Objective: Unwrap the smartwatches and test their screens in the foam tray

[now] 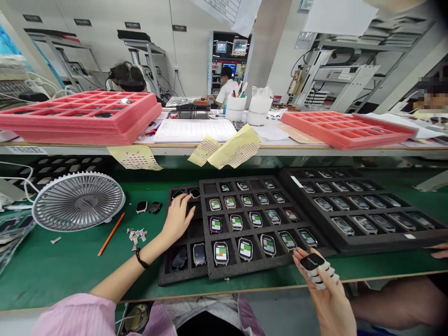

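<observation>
R hand (331, 295) holds stacked rounded-sq watches (314, 262), glossy top

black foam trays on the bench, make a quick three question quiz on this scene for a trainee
1. How many smartwatches are in the nearest row of the middle black foam tray?
2. True or false: the left hand is touching the fan.
3. Fill in: the smartwatch stack is held in the ___ hand.

Key:
1. Five
2. False; it is over the left black foam tray
3. Right
</observation>
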A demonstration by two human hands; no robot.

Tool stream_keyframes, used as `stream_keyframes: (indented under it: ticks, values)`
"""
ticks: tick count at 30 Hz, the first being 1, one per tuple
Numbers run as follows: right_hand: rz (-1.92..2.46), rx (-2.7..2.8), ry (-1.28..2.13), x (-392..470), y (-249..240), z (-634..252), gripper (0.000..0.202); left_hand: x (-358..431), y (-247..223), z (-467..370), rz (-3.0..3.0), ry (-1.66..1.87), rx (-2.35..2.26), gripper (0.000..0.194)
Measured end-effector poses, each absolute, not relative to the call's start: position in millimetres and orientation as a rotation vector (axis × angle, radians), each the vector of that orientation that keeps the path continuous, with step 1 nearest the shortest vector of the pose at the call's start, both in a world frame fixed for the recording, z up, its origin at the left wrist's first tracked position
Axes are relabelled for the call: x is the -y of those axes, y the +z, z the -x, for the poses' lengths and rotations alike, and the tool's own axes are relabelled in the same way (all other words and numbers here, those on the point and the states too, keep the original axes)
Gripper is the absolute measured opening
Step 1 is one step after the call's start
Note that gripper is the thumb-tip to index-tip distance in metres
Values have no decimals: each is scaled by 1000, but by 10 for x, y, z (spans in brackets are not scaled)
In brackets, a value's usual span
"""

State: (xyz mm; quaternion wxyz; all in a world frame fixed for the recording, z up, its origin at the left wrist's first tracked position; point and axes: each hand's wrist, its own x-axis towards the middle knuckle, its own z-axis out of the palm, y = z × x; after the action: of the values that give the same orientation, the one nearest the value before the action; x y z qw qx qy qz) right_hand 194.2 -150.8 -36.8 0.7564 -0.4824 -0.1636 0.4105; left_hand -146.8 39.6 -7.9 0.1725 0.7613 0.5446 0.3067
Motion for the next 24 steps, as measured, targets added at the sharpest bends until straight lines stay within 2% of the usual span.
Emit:
stream_keyframes:
  ticks: [6, 13, 16, 20, 24]
  values:
    - [1007, 388, 950, 1536, -456, -2026, 45, -453, 117, 1188, -1269, 513, -1323, 63]
    - [1003, 325, 940, 1601, -354, -1962, 39, -480, 336, 1066, -1087, 674, -1270, 68]
    - [975, 326, 907, 1612, -316, -1943, 39, -388, 447, 887, -993, 665, -1076, 61]
    - [964, 329, 858, 1650, -292, -1939, 40, -332, 464, 711, -884, 633, -1071, 53]
    - [961, 334, 834, 1727, -274, -1984, 37, -297, 410, 733, -774, 687, -969, 34]
